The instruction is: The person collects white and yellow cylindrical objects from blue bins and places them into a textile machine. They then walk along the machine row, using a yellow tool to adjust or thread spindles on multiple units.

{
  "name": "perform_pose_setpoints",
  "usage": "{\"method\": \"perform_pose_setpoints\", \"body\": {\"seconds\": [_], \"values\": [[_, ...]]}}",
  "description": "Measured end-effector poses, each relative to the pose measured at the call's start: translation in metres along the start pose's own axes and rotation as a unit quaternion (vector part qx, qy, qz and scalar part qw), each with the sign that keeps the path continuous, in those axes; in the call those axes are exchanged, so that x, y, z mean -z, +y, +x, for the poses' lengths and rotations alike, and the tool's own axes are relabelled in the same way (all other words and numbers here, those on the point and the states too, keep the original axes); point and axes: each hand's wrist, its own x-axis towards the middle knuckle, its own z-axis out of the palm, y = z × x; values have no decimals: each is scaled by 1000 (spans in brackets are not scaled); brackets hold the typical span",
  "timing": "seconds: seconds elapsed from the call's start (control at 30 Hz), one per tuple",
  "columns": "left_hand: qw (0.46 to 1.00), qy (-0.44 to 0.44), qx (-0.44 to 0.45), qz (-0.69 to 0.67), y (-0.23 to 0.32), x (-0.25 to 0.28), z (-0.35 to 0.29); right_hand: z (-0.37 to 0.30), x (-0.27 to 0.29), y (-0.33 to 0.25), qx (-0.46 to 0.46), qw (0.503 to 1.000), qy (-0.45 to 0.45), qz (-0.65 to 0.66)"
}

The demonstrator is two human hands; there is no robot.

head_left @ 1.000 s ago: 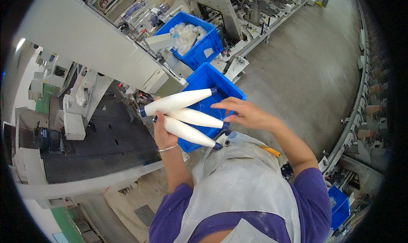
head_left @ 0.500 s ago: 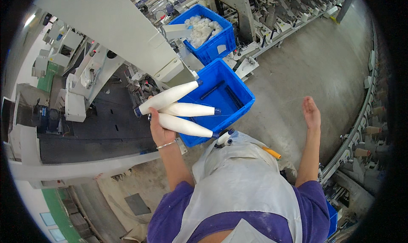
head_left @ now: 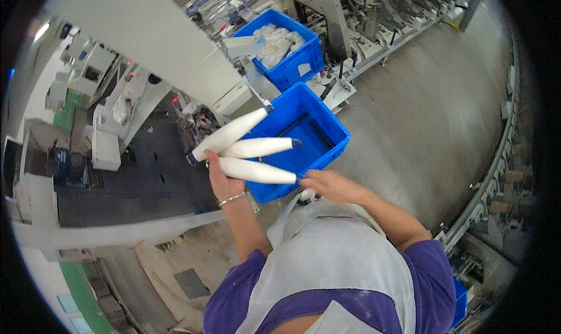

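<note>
Three full bobbins of white yarn with dark blue tube ends are fanned out in my left hand point(head_left: 221, 181), its fingers wrapped round their bases at the left. The upper bobbin point(head_left: 236, 132) slants up to the right, the middle bobbin point(head_left: 257, 147) lies nearly level, and the lower bobbin point(head_left: 260, 171) points right and slightly down. My right hand point(head_left: 331, 185) is closed at the blue tip of the lower bobbin; its fingertips partly cover that tip. Under the bobbins stands a blue crate point(head_left: 336, 149) with a few dark tubes inside. Pale bobbin ends point(head_left: 309, 195) poke out at my apron's top.
Behind the crate, another blue crate point(head_left: 315, 56) holds white yarn waste. A large pale machine panel point(head_left: 158, 36) rises at upper left over a dark machine bed point(head_left: 146, 188). Spinning machinery runs along the upper right; a curved machine rail point(head_left: 482, 185) borders the grey floor point(head_left: 421, 112).
My right hand has swung in from the far right, where it was held open, to the tip of the lower bobbin. The left hand keeps its three bobbins in nearly the same place.
</note>
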Motion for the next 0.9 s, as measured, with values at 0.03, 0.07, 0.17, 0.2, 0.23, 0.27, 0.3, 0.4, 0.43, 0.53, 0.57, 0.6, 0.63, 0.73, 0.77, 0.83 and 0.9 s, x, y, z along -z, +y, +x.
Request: {"method": "perform_pose_setpoints", "body": {"seconds": [0.03, 0.07, 0.17, 0.2, 0.23, 0.27, 0.3, 0.4, 0.43, 0.53, 0.57, 0.6, 0.63, 0.73, 0.77, 0.83, 0.9], "values": [[1000, 23, -3, 10, 7, 5, 3, -14, 11, 19, -16, 998, 45, 35], [997, 73, -11, 33, 13, 9, 4, -29, 25, 39, 1, 994, 100, -41], [995, 17, -78, 54, 23, 13, 2, -63, 82, 86, -188, 944, 233, 138], [993, -6, -101, 60, 23, 12, 1, -65, 93, 92, -272, 909, 288, 133], [994, -22, -96, 51, 22, 11, 0, -66, 97, 94, -217, 927, 280, 127], [996, 22, -72, 42, 20, 8, -1, -62, 99, 93, -199, 931, 287, 109], [997, 52, -51, 36, 18, 6, -2, -55, 98, 89, -199, 926, 310, 85], [999, 22, -39, 11, 12, 0, -1, -30, 77, 71, -50, 957, 277, 65], [999, 4, -40, 3, 12, -1, -1, -23, 74, 68, -59, 963, 245, 96], [998, 37, -42, -9, 20, 1, -4, -19, 86, 79, -69, 957, 266, 89], [998, 22, -57, 31, 25, 3, -7, -22, 99, 91, -40, 953, 292, 66], [994, 19, -81, 74, 31, 6, -11, -32, 111, 105, -84, 939, 333, 13], [987, -1, -119, 112, 38, 9, -14, -42, 120, 121, -127, 920, 370, -32], [887, -53, -149, 434, 59, 21, -22, -84, 146, 171, -161, 919, 359, 35], [876, -64, -150, 453, 65, 24, -21, -93, 147, 188, -121, 923, 363, 45], [887, -61, -95, 449, 81, 26, -9, -113, 144, 218, -153, 915, 362, -95], [919, -7, -85, 385, 115, 21, 25, -119, 134, 241, -194, 917, 345, -40]]}}
